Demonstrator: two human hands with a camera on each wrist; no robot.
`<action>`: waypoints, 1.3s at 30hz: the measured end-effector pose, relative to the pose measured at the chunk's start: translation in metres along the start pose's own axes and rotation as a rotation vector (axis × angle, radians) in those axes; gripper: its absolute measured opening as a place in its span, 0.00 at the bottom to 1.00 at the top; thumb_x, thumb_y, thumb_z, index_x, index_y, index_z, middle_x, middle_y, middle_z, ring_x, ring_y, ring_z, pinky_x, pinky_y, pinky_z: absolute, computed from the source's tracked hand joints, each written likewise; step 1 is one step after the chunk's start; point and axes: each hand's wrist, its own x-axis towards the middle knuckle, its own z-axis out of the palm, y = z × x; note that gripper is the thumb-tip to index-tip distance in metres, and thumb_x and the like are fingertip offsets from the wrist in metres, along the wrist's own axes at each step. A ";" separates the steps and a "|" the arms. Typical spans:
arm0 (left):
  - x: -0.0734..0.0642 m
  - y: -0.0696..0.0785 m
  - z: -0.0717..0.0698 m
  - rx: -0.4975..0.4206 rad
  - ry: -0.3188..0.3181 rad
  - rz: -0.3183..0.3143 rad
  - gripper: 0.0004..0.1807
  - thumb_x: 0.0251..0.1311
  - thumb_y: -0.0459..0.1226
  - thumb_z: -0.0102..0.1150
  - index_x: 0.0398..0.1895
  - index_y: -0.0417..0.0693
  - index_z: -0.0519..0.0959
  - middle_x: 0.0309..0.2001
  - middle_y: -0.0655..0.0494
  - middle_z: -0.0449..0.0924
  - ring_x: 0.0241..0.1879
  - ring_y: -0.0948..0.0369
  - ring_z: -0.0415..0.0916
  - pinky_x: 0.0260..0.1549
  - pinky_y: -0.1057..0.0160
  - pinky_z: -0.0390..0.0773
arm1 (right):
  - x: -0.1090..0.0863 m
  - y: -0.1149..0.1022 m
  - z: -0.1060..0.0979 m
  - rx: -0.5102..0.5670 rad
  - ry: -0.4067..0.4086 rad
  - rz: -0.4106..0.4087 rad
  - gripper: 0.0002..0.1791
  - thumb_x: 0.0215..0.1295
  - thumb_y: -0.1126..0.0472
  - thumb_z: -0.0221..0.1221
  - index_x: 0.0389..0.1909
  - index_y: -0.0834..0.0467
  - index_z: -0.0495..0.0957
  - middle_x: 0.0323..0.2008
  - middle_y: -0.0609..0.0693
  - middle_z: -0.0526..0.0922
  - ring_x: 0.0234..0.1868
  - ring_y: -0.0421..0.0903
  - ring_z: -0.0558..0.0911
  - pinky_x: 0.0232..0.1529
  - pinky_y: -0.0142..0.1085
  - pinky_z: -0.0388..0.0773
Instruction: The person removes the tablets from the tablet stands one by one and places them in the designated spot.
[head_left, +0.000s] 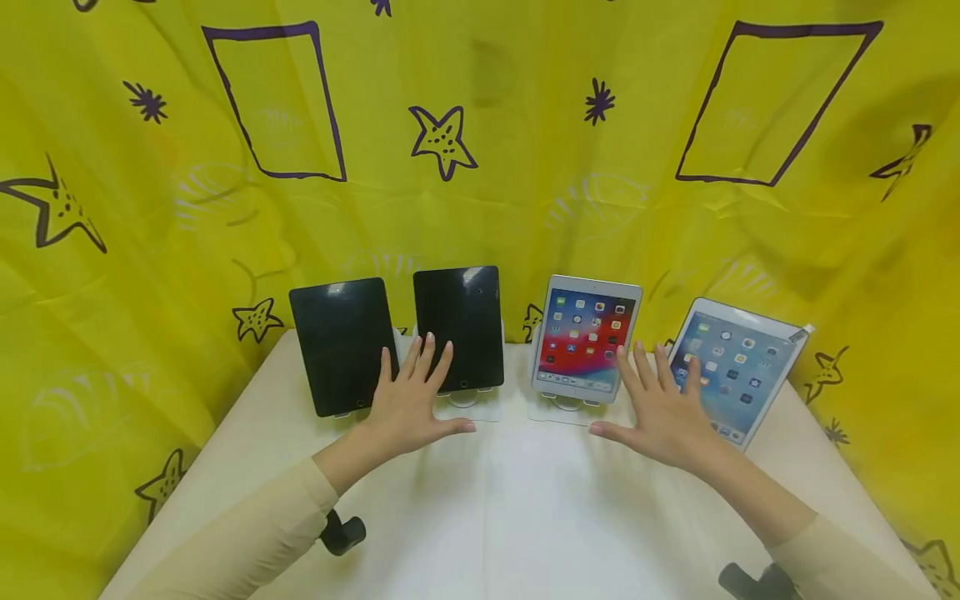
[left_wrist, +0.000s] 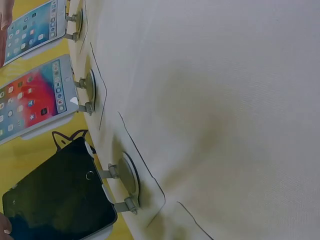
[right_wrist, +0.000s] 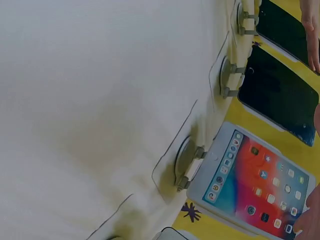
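White surface (head_left: 517, 508) backed by yellow cloth (head_left: 510, 217)

Nearest the camera, two beige sleeves, left sleeve (head_left: 255, 525) and right sleeve (head_left: 847, 558). Dark fittings (head_left: 343, 535) counted: two, one beside each sleeve.

Next, left hand (head_left: 405, 408) and right hand (head_left: 663, 412), both above the surface. On the left hand the fingers are straight and spread, thumb out to the side, before the lower inner corner of the outer black tablet (head_left: 337, 342) and the lower left part of the inner black tablet (head_left: 459, 317). On the right hand the fingers are likewise spread, before the red-and-blue tablet (head_left: 587, 333) and the pale-blue tablet (head_left: 750, 367). Contact with the screens cannot be told.

Stands (right_wrist: 185, 160) counted across the views: four, bearing one tablet each. Where visible, two prongs support the lower edge.

Tablets counted: four, in a row, propped up along the far side. Screens: two dark, two lit with app icons.

Farthest, the cloth, bearing two large four-sided outlines and several starfish drawings.
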 end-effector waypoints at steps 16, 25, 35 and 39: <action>-0.001 -0.005 -0.003 0.041 0.027 -0.005 0.60 0.43 0.75 0.49 0.75 0.51 0.48 0.75 0.44 0.43 0.74 0.46 0.39 0.64 0.31 0.39 | 0.014 -0.022 0.003 -0.018 0.025 -0.079 0.59 0.50 0.26 0.54 0.73 0.60 0.48 0.73 0.64 0.44 0.72 0.66 0.39 0.61 0.64 0.14; -0.007 -0.008 -0.005 0.028 0.029 -0.008 0.60 0.44 0.74 0.50 0.75 0.50 0.48 0.74 0.43 0.42 0.74 0.47 0.35 0.64 0.31 0.37 | 0.018 -0.030 0.010 -0.013 0.046 -0.101 0.59 0.48 0.26 0.55 0.73 0.59 0.50 0.73 0.62 0.45 0.72 0.66 0.40 0.62 0.64 0.16; -0.010 -0.014 -0.003 0.072 0.053 -0.015 0.60 0.44 0.75 0.49 0.75 0.49 0.49 0.74 0.43 0.44 0.74 0.46 0.38 0.64 0.31 0.39 | 0.030 -0.043 0.014 -0.035 0.062 -0.129 0.58 0.48 0.26 0.56 0.73 0.58 0.51 0.73 0.62 0.46 0.73 0.65 0.41 0.64 0.66 0.24; -0.012 -0.017 -0.003 0.075 0.063 -0.020 0.61 0.43 0.75 0.50 0.74 0.49 0.49 0.74 0.44 0.44 0.73 0.46 0.40 0.64 0.31 0.40 | 0.034 -0.047 0.014 -0.048 0.064 -0.141 0.58 0.48 0.26 0.56 0.73 0.57 0.51 0.73 0.62 0.47 0.73 0.64 0.42 0.64 0.67 0.26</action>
